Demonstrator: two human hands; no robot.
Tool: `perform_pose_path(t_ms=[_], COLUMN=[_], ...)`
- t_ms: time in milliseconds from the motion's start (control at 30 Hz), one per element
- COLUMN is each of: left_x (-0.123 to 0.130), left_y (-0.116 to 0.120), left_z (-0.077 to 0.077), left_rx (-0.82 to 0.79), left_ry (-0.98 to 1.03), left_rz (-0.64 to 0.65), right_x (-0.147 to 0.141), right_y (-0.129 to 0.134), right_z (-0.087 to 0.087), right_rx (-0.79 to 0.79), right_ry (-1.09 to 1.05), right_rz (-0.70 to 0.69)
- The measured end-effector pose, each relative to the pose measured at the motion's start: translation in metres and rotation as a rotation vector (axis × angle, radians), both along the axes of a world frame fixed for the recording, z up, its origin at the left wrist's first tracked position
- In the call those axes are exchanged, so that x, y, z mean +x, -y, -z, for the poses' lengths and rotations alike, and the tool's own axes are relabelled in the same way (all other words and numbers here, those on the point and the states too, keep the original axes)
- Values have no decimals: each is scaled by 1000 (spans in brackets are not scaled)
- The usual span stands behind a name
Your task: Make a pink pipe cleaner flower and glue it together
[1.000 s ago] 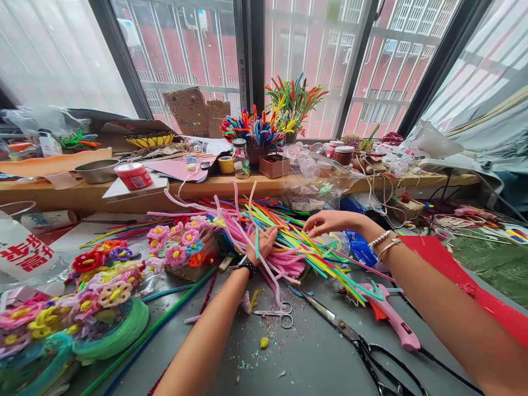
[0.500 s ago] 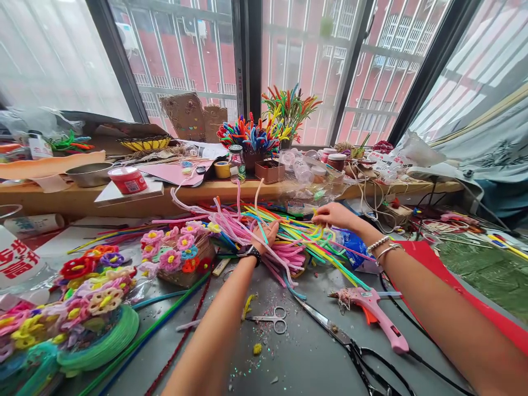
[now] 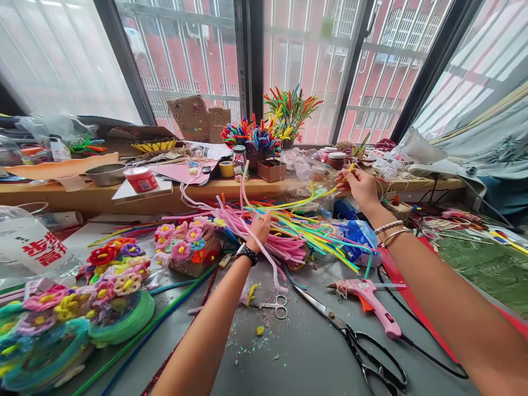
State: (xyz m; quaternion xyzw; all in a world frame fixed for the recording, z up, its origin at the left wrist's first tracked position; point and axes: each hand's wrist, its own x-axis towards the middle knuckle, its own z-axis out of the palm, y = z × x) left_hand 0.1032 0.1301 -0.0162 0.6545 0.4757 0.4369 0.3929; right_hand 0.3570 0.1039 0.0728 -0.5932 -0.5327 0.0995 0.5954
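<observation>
A heap of pipe cleaners in pink, yellow, green and other colours [image 3: 289, 247] lies across the middle of the grey table. My left hand [image 3: 259, 230] rests on its pink stems, fingers closed round some of them. Above the heap's right side, my right hand [image 3: 358, 184] pinches the ends of yellow pipe cleaners [image 3: 322, 195], which stretch back leftward into the heap. Small silver scissors [image 3: 277, 306] and large black-handled scissors [image 3: 344, 324] lie in front of the heap. A pink glue gun [image 3: 371, 300] is right of them.
Fuzzy flowers [image 3: 181, 242] sit on a box at the left, with more flowers on green rings [image 3: 124, 319] nearer. A white-labelled plastic container [image 3: 37, 242] stands far left. Behind, a wooden ledge [image 3: 198, 192] holds a red-labelled tub [image 3: 141, 180], jars and a pot of colourful stems [image 3: 256, 137].
My right hand has risen away from the heap, drawing yellow pipe cleaners up with it. My left hand has shifted slightly left, its fingers now more closed. The view has turned slightly left.
</observation>
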Motion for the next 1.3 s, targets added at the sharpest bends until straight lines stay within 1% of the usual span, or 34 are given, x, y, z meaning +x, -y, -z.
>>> perform_pose_path(t_ms=[100, 200, 267, 300, 367, 467, 567, 633, 733, 833, 867, 900, 933, 967, 1033, 1067, 1100, 1133, 1167, 1200, 1233, 1267, 1300], left_x=[3, 7, 10, 12, 16, 23, 28, 28, 26, 26, 26, 27, 27, 28, 30, 30, 31, 32, 33, 34, 35, 36, 37], left_y=[5, 14, 21, 25, 31, 37, 40, 41, 41, 42, 42, 42, 42, 42, 42, 42, 43, 43, 43, 44, 44, 45, 47], left_z=[-9, -19, -26, -29, -35, -41, -46, -48, -52, -57, -59, -60, -62, -64, -67, -67, -67, -66, -65, -64, -62, -60, -57], left_rx=[-97, -230, -304, -332, -383, -448, -419, -386, -367, -326, -302, -276, -246, -217, -171, -161, -161, -169, -179, -188, -197, -207, -220], left_ry=[133, 243, 291, 316, 394, 576, 717, 798, 874, 929, 961, 999, 1037, 1066, 1082, 1066, 1040, 1011, 985, 965, 950, 938, 925], left_rz=[23, 95, 154, 181, 236, 327, 369, 388, 406, 392, 378, 359, 333, 301, 237, 213, 197, 189, 185, 184, 189, 197, 209], right_x=[-5, -16, -27, -35, -53, -78, -92, -94, -93, -91, -92, -92, -94, -97, -107, -113, -121, -129, -137, -145, -152, -158, -163], right_y=[11, 25, 33, 38, 46, 55, 60, 63, 65, 66, 67, 69, 72, 78, 95, 107, 118, 129, 139, 146, 151, 153, 153], right_z=[-19, -35, -40, -40, -33, -10, 14, 25, 32, 35, 36, 38, 40, 42, 45, 44, 43, 41, 39, 36, 34, 33, 33], right_rx=[209, 373, 442, 449, 403, 234, 95, 36, -55, -170, -209, -224, -199, -135, 106, 213, 292, 336, 349, 318, 269, 236, 206], right_ry=[-91, -37, -10, -5, 5, -20, -67, -99, -147, -202, -217, -216, -193, -138, 61, 202, 341, 462, 586, 696, 779, 846, 901], right_rz=[-23, 52, 96, 91, 16, -156, -265, -317, -399, -456, -451, -413, -334, -219, 64, 151, 165, 103, -35, -202, -309, -370, -396])
